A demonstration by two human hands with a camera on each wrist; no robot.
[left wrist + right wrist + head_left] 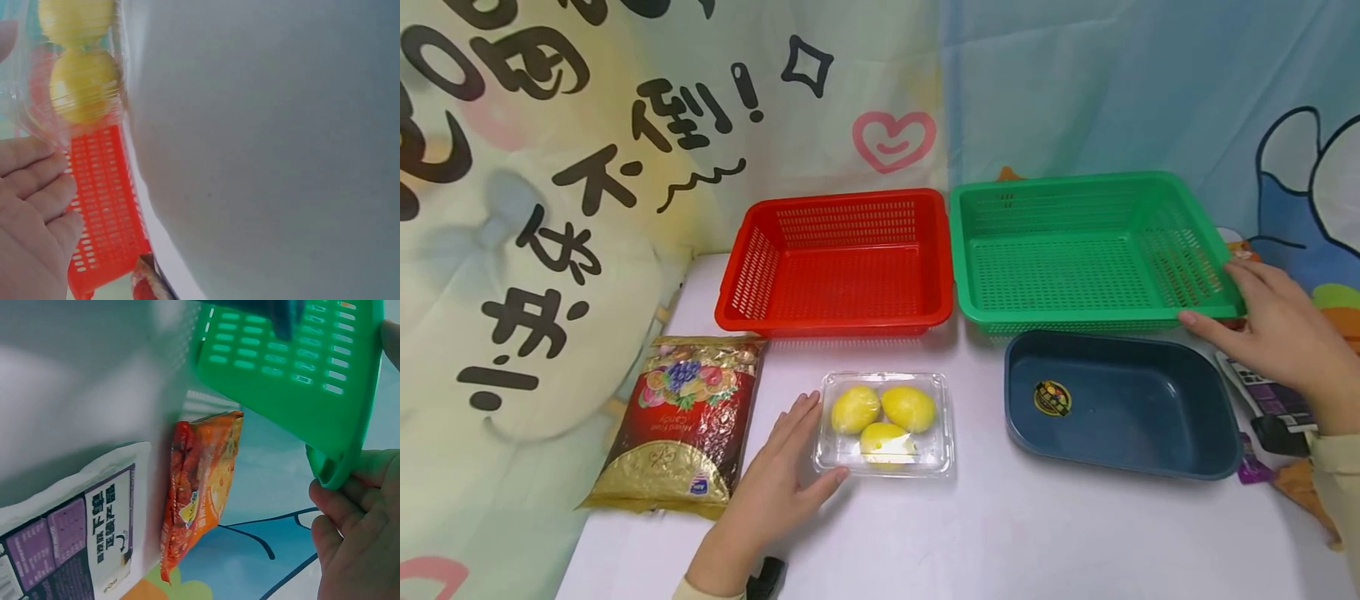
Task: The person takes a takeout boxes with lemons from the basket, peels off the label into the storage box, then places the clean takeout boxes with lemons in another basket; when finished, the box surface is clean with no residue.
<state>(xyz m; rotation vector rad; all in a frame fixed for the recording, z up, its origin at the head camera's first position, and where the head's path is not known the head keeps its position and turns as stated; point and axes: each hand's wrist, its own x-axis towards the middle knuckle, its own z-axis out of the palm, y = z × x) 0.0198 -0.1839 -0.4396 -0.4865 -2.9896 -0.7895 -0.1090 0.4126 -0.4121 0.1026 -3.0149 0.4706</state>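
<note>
My right hand [1277, 329] grips the right end of a green plastic basket [1206, 314]. In the right wrist view its fingers [344, 509] curl at the rim's corner, and the thumb is on the rim farther along. A clear plastic box [943, 462] with three lemons [910, 409] sits on the white table, its lid down. Beside its left edge is my left hand [778, 475], with fingers straight and thumb spread along the near corner. In the left wrist view the fingertips [53, 150] are right at the box's wall.
A red basket [835, 327] stands left of the green one. A dark blue basin [1120, 408] lies in front of the green basket. A candy bag [681, 425] is at the left. On the right are an orange snack packet [203, 487] and a white-purple packet [94, 519].
</note>
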